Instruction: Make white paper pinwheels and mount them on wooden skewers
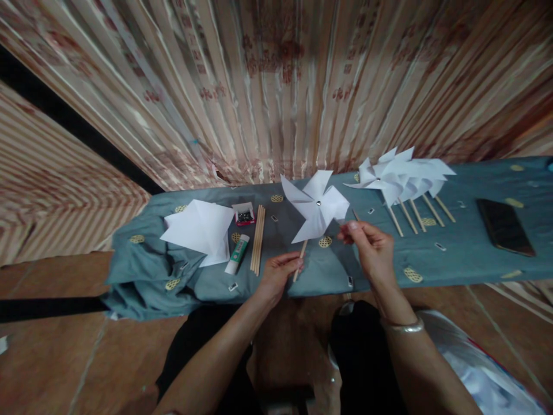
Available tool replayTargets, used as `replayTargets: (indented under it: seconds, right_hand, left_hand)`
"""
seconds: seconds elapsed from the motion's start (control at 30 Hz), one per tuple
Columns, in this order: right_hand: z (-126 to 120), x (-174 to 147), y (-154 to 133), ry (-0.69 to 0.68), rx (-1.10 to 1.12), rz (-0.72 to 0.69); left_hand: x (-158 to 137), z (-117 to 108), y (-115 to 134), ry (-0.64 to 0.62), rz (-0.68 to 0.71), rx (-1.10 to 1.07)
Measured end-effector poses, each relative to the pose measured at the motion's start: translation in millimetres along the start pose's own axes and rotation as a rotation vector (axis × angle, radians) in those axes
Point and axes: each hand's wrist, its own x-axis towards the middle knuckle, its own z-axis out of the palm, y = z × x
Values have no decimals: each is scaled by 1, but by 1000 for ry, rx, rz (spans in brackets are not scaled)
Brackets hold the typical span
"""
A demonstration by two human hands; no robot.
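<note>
A white paper pinwheel [315, 214] with a shiny pin at its centre stands over the cloth. My left hand [279, 275] is closed around its wooden stick [301, 260], below the blades. Close to the pinwheel's right-hand blades, my right hand [370, 246] has its thumb and fingers pressed together. What they pinch, if anything, I cannot make out; a thin brown tip [355, 215] shows just behind them. To the left of the pinwheel lie several loose wooden sticks [258, 239], a glue stick [237, 254] and a small open box of dark pins [244, 214].
Folded white paper pieces [199, 227] are piled on the left of the narrow, cloth-covered table [285, 288]. Several pinwheels on sticks [406, 176] overlap at the back right. A black phone [505, 226] lies farther right. A curtain [280, 86] hangs right behind the table.
</note>
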Motion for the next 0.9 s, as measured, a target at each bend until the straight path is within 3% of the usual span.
replayTargets:
  seconds: [0.2, 0.43, 0.9]
  right_hand:
    - [-16, 15, 15, 201, 15, -78]
    - [-18, 19, 32, 112, -29, -17]
    - [-3, 17, 21, 161, 62, -8]
  left_hand:
    - [0, 0, 2, -18, -16, -2]
    - [-1, 1, 0, -43, -34, 10]
    - [-1, 5, 5, -15, -31, 31]
